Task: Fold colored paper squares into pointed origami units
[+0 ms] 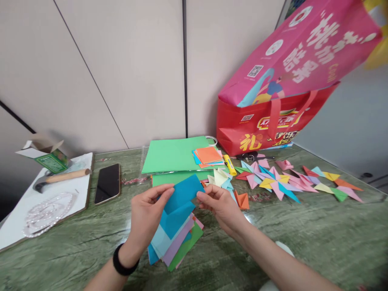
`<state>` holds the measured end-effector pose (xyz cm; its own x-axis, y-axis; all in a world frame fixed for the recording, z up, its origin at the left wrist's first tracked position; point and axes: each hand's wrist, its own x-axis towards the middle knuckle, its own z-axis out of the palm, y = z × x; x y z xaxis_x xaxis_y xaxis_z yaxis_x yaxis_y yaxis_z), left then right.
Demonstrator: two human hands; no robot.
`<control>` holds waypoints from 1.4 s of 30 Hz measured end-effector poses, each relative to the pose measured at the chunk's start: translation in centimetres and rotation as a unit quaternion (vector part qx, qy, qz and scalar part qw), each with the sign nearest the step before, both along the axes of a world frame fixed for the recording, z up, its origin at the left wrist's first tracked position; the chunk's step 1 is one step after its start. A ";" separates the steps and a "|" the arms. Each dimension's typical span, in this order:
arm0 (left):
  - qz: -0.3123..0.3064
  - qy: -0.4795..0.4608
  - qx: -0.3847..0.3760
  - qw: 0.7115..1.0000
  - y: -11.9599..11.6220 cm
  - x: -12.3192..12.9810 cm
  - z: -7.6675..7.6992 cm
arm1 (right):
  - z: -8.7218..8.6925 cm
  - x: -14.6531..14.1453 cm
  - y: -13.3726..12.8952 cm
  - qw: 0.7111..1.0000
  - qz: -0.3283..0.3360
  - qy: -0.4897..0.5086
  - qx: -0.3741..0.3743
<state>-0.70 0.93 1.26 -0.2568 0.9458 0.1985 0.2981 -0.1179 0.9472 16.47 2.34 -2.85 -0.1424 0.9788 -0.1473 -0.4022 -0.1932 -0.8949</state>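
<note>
Between my two hands is a blue sheet of paper point(185, 193), raised above the table and apparently folded. My left hand point(149, 210) pinches its left edge between thumb and fingers. At its right corner, my right hand point(218, 204) grips it with thumb and forefinger. Directly below lies a fanned pile of coloured paper point(179, 245) in blue, purple, green and pink. Behind my hands, a green stack of paper point(176, 151) carries small squares with an orange sheet point(209, 155) on top.
Many folded paper pieces point(275, 178) spread to the right, near a yellow glue stick point(229, 165) and scissors point(253, 156). Red point(236, 133) and pink point(291, 52) bags stand behind. Leftward are a phone point(107, 184), hammer point(66, 176), bead strand point(50, 212) and green box point(54, 159).
</note>
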 end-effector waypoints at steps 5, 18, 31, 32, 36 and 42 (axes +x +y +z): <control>0.006 -0.013 -0.009 1.000 0.0 0.0 0.2 | 0.3 -0.1 -0.2 1.000 -0.004 -0.004 0.001; -0.071 -0.130 -0.115 0.982 0.5 0.0 -0.5 | 0.7 -0.2 -0.2 0.999 -0.036 -0.010 0.006; -0.084 -0.133 -0.152 0.976 0.2 0.6 -0.6 | 0.4 -0.6 -0.3 0.995 -0.019 -0.086 0.044; -0.092 -0.125 -0.160 0.975 0.2 0.7 -0.7 | 0.4 -0.6 -0.3 0.993 -0.033 -0.098 0.061; -0.102 -0.124 -0.167 0.973 0.1 0.6 -0.8 | 0.4 -0.6 -0.4 0.987 -0.018 -0.131 0.087; -0.122 -0.151 -0.178 0.965 0.2 0.6 -0.7 | 0.2 -0.5 -0.4 0.980 0.000 -0.168 0.104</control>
<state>-0.06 1.18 0.60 -0.0135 0.9800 -0.1988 0.0063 0.1989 0.9800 15.94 1.98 -2.65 -0.1195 0.9927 0.0161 -0.0787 0.0067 -0.9969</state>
